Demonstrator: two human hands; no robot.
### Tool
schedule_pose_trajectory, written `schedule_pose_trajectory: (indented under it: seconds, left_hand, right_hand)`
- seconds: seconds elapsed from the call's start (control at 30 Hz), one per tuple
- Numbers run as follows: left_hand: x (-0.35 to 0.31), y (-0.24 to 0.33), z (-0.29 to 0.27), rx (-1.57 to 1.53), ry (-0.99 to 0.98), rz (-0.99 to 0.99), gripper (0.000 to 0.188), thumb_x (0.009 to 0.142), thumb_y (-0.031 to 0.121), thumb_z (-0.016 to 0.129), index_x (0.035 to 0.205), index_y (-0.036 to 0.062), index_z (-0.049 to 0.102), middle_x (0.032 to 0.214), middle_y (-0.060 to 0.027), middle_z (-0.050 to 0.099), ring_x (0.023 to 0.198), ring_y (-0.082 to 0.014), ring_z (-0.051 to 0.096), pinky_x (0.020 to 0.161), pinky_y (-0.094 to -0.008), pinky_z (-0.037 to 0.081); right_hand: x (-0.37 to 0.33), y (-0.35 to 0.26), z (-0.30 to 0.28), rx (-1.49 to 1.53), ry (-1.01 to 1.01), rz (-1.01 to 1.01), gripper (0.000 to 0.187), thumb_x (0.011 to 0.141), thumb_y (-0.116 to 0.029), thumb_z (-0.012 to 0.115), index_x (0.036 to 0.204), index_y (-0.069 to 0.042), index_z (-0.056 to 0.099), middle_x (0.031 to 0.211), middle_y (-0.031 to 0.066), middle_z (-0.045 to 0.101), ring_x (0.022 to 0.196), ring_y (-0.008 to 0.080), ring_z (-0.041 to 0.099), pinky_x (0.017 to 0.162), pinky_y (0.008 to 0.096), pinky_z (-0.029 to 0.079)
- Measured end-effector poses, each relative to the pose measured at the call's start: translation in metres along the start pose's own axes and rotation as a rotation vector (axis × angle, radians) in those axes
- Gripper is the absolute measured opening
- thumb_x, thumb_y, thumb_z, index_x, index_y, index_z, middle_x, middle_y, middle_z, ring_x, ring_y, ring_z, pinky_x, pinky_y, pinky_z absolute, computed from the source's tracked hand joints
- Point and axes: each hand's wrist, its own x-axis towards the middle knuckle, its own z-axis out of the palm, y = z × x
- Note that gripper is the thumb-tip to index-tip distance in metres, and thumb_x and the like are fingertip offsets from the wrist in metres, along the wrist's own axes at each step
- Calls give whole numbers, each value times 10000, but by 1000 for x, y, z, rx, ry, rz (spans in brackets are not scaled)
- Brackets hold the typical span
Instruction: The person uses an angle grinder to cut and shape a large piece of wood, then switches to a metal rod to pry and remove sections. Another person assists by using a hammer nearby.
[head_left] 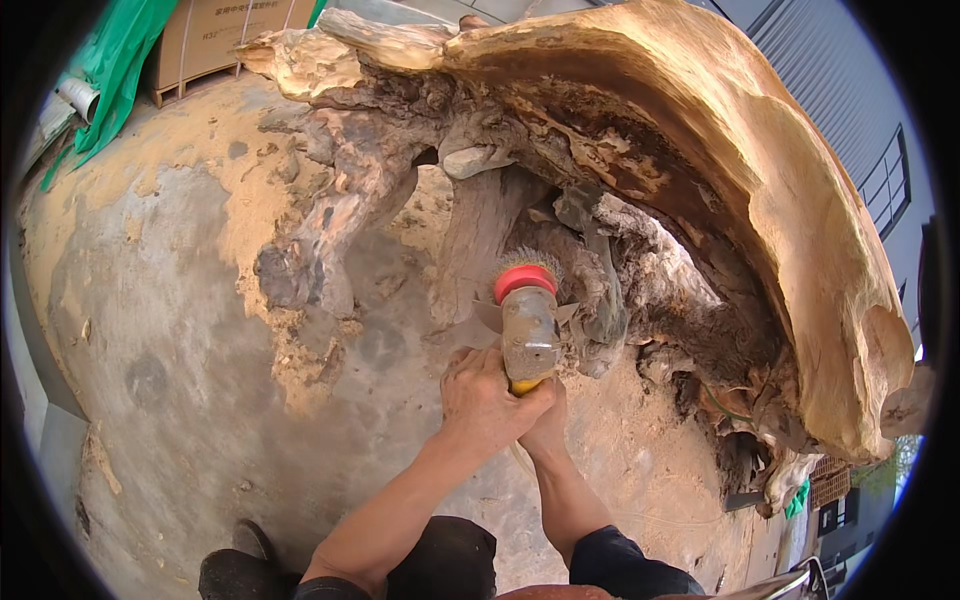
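Both my hands are wrapped round an angle grinder with a grey metal head and a yellow body. A wire cup brush with a red ring is fitted at its far end. My left hand grips near the head on the left side, while my right hand closes round the body just behind it, partly hidden. The bristles point away from me toward the rough grey-brown roots of a large tree stump. Whether they touch the wood I cannot tell.
The stump's smooth pale upper wood arches over the right side. Sawdust lies on the concrete floor. At the far left stand a cardboard box and green sheeting. A cord trails below my hands.
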Motion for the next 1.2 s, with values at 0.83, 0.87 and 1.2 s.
schedule_pose_trajectory:
  seconds: [0.83, 0.87, 1.2]
  left_hand:
    - [21, 9, -122, -582, -279, -453, 469, 837, 300, 710, 1038, -117, 635, 901, -308, 699, 887, -452, 704, 782, -477, 540]
    - [20, 9, -117, -603, -302, -457, 468, 839, 301, 708, 1028, -122, 640, 907, -310, 699, 886, -449, 706, 777, -472, 539]
    - [33, 57, -94, -707, -373, -302, 410, 885, 300, 687, 736, -79, 644, 638, -67, 627, 636, -114, 586, 580, -352, 467]
  right_hand:
    - [-20, -141, 79, -420, 189, 167, 355, 850, -213, 721, 1070, 49, 628, 960, 246, 713, 954, 311, 716, 790, 419, 534]
    - [-19, -138, 73, -408, 198, 162, 348, 849, -213, 721, 1058, 50, 630, 939, 248, 713, 939, 318, 720, 775, 420, 535]
    - [-20, -142, 23, -496, 374, -36, 301, 833, -188, 743, 1005, 28, 624, 839, 239, 703, 834, 321, 731, 700, 422, 529]
